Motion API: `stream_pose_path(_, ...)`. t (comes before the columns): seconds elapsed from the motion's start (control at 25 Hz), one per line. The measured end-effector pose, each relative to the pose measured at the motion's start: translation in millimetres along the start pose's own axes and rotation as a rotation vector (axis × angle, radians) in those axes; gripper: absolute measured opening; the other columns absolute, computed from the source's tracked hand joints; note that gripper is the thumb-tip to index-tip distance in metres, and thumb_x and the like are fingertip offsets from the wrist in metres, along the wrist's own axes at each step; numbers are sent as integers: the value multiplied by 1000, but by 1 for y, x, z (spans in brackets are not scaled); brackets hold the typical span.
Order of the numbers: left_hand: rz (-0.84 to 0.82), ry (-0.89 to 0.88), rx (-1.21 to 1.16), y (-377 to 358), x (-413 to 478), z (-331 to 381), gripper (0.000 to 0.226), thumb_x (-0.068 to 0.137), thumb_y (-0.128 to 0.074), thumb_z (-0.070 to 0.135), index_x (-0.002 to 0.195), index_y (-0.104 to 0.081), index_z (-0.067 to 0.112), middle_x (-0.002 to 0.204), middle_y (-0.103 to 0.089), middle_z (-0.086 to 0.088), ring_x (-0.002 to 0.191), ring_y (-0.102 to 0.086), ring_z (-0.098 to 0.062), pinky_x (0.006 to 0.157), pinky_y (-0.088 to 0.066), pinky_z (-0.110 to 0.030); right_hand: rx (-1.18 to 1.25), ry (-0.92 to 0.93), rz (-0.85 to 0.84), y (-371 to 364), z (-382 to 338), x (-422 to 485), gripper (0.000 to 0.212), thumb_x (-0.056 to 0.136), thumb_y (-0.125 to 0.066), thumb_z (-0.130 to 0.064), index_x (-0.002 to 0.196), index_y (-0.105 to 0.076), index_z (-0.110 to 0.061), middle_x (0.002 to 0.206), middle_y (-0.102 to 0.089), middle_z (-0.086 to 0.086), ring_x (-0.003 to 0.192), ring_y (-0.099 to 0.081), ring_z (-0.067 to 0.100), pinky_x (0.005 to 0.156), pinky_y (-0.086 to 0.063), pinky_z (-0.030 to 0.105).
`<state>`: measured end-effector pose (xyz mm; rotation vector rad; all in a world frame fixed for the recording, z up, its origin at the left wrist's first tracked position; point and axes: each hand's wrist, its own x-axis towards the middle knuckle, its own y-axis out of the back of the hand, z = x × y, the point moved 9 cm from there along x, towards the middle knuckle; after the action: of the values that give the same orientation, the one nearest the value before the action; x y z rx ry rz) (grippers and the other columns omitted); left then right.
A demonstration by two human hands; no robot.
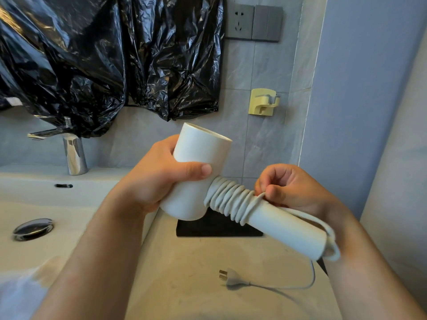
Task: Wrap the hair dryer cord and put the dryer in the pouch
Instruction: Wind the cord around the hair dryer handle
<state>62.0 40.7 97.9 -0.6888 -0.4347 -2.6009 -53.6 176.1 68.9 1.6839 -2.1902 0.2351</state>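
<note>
A white hair dryer (198, 153) is held above the counter, barrel tilted up and handle pointing to the lower right. My left hand (159, 174) grips the barrel, thumb across its front. Several turns of white cord (233, 199) are wound round the upper handle. My right hand (291, 188) pinches the cord at the edge of the coil. The rest of the cord loops past the handle's end and trails down to the plug (228, 277), which lies on the counter. A dark flat pouch (208, 227) lies on the counter beneath the dryer, partly hidden.
A white sink (57, 204) with a chrome faucet (74, 153) and drain (32, 228) is at left. The beige counter (184, 273) runs below my arms. Black plastic (104, 61) covers the mirror. A socket (239, 21) and a yellow wall holder (263, 101) are on the tiled wall.
</note>
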Motion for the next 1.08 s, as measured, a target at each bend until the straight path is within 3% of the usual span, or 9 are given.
stream_pose_path(0.28,62,8,-156,-2,4,-4,58,50,-78,34,101,-64,10,84,-70,-8,73,-69,-24,58,-55,-37,-14,130,234,13,-7,5,44,36,-90,-58,61,-74,-25,60,-68,-6,50,-61,4,47,-49,17)
stream_pose_path(0.36,120,53,-165,-2,5,-9,54,51,-79,33,98,-64,10,79,-69,-7,69,-68,-23,54,-54,-35,82,135,328,21,1,2,30,49,-89,-47,64,-74,-26,60,-65,-7,48,-57,6,41,-43,17)
stream_pose_path(0.44,210,88,-212,0,6,-14,46,58,-78,29,96,-64,9,76,-68,-7,66,-68,-23,53,-54,-36,143,126,400,23,7,1,13,79,-73,-18,67,-71,-23,50,-53,-4,40,-42,7,37,-29,16)
stream_pose_path(0.56,401,156,-326,16,4,-26,48,64,-75,32,103,-64,6,84,-68,-12,68,-68,-26,55,-55,-39,-87,23,451,15,11,4,24,99,-43,-5,86,-62,-11,51,-51,-4,38,-30,7,39,-21,20)
stream_pose_path(0.68,543,194,-334,27,-2,-32,53,61,-78,35,104,-64,7,87,-69,-12,68,-69,-25,53,-57,-42,-434,-64,416,-4,5,5,26,101,-43,-17,99,-63,-33,70,-62,-7,44,-39,3,47,-31,18)
stream_pose_path(0.8,678,82,-143,30,-8,-14,34,62,-84,32,86,-65,19,80,-69,-2,67,-67,-19,56,-59,-45,-876,-123,454,-4,-11,0,25,97,-47,-21,75,-57,-28,60,-56,-9,52,-49,0,49,-35,16)
stream_pose_path(0.88,742,0,6,33,-10,-3,32,61,-85,34,83,-64,23,77,-68,6,65,-65,-12,56,-58,-37,-1067,-119,498,-1,-21,-3,26,94,-51,-23,70,-59,-17,62,-55,-1,58,-51,13,50,-36,27)
stream_pose_path(1.0,775,-22,232,36,-11,-4,40,62,-85,36,93,-61,26,83,-66,8,72,-64,-8,58,-52,-31,-1172,-82,426,-10,-22,-1,18,93,-53,-23,77,-62,-18,66,-57,-3,61,-52,15,55,-42,30)
stream_pose_path(1.08,747,-18,346,34,-10,-6,46,60,-84,38,97,-59,28,84,-65,10,75,-63,-8,61,-51,-30,-1132,-53,355,-17,-20,-1,18,95,-52,-19,99,-63,-32,90,-66,-9,82,-60,10,72,-51,31)
